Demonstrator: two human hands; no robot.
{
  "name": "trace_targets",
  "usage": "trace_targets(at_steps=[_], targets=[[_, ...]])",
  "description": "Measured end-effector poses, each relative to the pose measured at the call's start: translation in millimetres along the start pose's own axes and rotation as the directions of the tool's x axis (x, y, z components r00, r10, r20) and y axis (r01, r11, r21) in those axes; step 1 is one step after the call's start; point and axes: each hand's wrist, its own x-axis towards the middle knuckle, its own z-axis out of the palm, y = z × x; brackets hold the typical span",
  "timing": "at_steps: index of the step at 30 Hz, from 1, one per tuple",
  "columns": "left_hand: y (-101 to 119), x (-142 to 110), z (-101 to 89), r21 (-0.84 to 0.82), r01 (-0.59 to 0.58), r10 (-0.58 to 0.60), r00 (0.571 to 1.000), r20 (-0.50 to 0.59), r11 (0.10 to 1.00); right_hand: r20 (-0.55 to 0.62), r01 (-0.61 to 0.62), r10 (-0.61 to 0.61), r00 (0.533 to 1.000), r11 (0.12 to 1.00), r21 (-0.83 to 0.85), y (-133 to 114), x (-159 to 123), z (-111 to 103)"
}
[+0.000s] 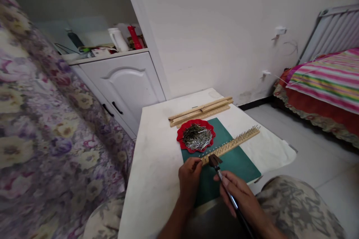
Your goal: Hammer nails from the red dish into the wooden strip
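My right hand is wrapped round the shaft of a hammer; its dark head sits close over the near end of a wooden strip. Many thin nails stand up along that strip, which lies slantwise on a green board. My left hand is closed at the strip's left end, thumb and forefinger on it; whether a nail is between the fingertips is too small to tell. Just beyond the strip, a red scalloped dish holds a heap of loose nails.
More wooden strips lie together at the back of the white table. A flowered curtain hangs on the left, beside a white cabinet. At the right stands a bed with a striped cover.
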Motion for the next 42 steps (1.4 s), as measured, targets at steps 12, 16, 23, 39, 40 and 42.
trace_targets(at_steps=[12,16,23,39,40,42], targets=[[-4.5,-1.1,-0.3,0.075,0.023,-0.023,1.0,0.005,0.997,0.056,-0.021,0.024,0.998,0.998,-0.058,-6.1,15.9,22.5],[-3.7,-0.7,-0.5,0.053,0.019,-0.02,1.0,0.014,0.998,0.035,-0.024,0.026,0.999,0.998,-0.057,-4.6,16.9,22.6],[-1.7,0.1,-2.5,0.031,0.012,-0.012,1.0,0.008,0.999,0.046,-0.064,0.064,0.997,0.998,-0.012,-2.3,13.4,23.0],[22.3,74.0,-16.2,0.345,-0.17,0.124,0.98,0.154,0.923,-0.076,-0.08,0.086,0.993,0.994,0.078,0.8,0.3,-6.8],[23.7,82.1,-12.4,0.401,-0.163,0.089,0.976,0.196,0.902,-0.069,-0.073,0.078,0.995,0.994,0.077,1.8,0.3,-6.9],[25.3,93.9,-5.3,0.481,-0.145,0.024,0.968,0.25,0.865,-0.063,-0.067,0.072,0.995,0.995,0.075,3.6,0.6,-6.7]])
